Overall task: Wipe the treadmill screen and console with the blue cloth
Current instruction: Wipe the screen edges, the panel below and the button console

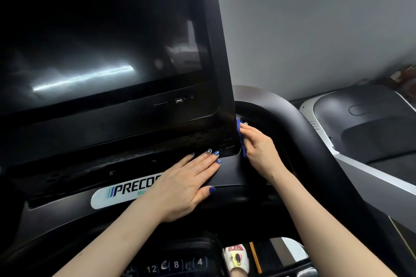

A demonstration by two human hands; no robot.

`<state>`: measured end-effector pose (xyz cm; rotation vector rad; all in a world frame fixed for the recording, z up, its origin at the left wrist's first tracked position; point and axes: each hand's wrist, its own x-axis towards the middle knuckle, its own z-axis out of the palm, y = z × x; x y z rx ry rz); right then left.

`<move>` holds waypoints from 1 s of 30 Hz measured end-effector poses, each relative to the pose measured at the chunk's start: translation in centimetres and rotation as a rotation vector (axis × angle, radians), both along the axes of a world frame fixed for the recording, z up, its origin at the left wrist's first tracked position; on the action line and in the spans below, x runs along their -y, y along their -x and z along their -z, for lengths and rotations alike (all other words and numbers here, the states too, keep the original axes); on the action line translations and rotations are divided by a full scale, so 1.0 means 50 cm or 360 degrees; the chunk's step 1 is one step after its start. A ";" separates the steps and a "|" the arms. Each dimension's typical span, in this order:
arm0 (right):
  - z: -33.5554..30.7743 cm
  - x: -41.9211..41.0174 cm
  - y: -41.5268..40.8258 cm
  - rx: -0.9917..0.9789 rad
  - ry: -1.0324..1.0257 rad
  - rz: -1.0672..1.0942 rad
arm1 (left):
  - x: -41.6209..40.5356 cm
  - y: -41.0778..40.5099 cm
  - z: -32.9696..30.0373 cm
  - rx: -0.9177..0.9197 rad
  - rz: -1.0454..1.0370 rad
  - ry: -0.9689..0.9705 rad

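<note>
The treadmill's big dark screen (101, 40) fills the upper left, with light streaks reflected on it. Below it lies the black console (227, 171) with a white brand label (117, 193). My left hand (189, 184) rests flat on the console, fingers straight, beside the label. My right hand (258, 148) grips the blue cloth (241, 139) and presses it against the right side edge of the screen housing, near its lower corner. Only a small strip of the cloth shows past my fingers.
A thick black handrail (292, 123) curves around the right side of the console. A second treadmill (360, 123) stands to the right by a grey wall. Number keys (175, 265) and a foot in a slipper (236, 258) show at the bottom.
</note>
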<state>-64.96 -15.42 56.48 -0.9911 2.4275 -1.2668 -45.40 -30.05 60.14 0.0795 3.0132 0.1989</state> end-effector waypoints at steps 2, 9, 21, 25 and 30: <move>0.007 -0.017 -0.013 0.0001 0.0009 0.0015 | 0.002 -0.005 -0.001 0.0014 -0.0027 -0.0038; -0.039 -0.038 -0.041 0.0272 0.0321 0.0347 | 0.009 -0.010 -0.017 -0.0029 -0.0035 -0.0004; -0.051 0.109 -0.094 -0.0238 0.0797 0.0308 | 0.032 -0.034 -0.096 -0.0299 0.0052 0.0207; -0.097 0.143 -0.050 -0.0212 0.0815 0.0401 | 0.046 -0.022 -0.138 -0.0417 0.0111 0.0260; -0.065 0.123 -0.068 -0.0445 0.0810 0.0208 | 0.066 0.022 -0.190 -0.0558 0.0179 0.0370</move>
